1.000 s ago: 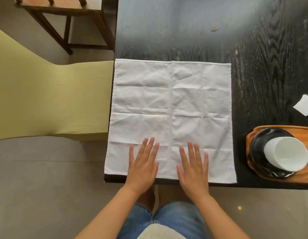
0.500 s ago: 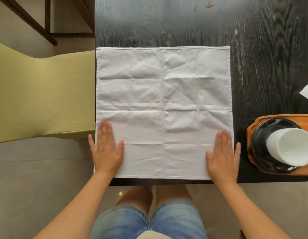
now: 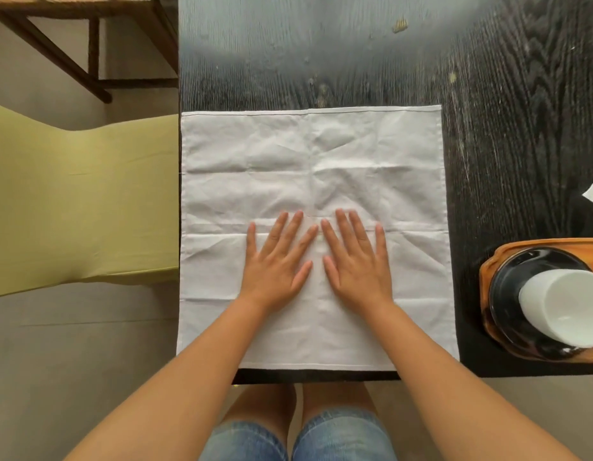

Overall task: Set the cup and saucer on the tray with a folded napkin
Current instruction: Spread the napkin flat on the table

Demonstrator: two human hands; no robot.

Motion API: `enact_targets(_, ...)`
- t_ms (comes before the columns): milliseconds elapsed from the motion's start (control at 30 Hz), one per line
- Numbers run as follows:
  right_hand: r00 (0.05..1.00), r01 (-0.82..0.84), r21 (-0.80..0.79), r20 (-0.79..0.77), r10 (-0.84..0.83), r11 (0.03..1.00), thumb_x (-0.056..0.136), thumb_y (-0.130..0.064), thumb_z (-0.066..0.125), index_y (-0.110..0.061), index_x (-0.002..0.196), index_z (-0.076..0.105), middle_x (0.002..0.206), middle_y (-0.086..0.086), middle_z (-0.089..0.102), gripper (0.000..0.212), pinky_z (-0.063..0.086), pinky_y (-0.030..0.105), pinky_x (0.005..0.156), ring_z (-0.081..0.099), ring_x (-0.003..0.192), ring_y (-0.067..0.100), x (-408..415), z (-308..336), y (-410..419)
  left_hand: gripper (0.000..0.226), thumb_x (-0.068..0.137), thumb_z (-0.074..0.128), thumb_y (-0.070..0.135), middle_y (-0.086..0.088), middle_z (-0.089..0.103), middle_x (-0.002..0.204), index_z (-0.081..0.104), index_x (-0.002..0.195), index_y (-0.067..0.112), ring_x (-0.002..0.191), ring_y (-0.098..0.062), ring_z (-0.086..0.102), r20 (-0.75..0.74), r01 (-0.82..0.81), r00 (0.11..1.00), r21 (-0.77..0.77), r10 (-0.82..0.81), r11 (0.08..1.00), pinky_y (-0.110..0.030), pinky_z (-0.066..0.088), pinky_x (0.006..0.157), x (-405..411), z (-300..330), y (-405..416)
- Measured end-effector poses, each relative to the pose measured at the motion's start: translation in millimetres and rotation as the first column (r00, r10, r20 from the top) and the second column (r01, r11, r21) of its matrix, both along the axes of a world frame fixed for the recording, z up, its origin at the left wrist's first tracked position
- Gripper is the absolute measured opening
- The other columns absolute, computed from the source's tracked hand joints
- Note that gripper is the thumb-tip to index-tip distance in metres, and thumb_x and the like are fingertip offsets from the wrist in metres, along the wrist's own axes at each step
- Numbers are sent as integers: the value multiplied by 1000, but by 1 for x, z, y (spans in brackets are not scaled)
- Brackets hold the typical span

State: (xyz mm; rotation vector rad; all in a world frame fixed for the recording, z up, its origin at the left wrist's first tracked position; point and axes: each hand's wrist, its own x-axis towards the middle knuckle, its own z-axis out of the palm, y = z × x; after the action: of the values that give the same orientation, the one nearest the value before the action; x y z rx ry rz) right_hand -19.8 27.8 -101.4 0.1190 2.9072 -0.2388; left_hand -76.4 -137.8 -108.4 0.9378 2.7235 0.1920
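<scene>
both hands flat, side by side, on unfolded napkin (image 3: 371, 154)

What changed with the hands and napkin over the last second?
Both hands slid outward from the napkin's near middle to its near corners, then came back together farther in: the left hand and right hand now lie flat side by side at the centre of the napkin. Nothing was gripped. The napkin stays spread unfolded; the cup stays on the saucer on the tray.
</scene>
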Motion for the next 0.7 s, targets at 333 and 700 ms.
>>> enact_targets(333,931,363,117,7,-366,924,91,-42,17,-7,147,0,157,7,-1,68,-3,44,116,-4,144,16,-24,9,89,74,85,17,52,0,-4,158,1,149,18,144,-11,-4,20,-403,914,-59,405,913,-52,-9,111,-82,0,-56)
enact_targets(700,998,-25,7,-63,25,1000,89,-45,30,-27,145,24,154,7,23,59,4,55,111,14,143,21,-95,0,16,64,87,28,53,-6,21,155,21,145,27,142,-18,10,-73,-29,997,31,31,999,-53,-6,109,-95,-4,31)
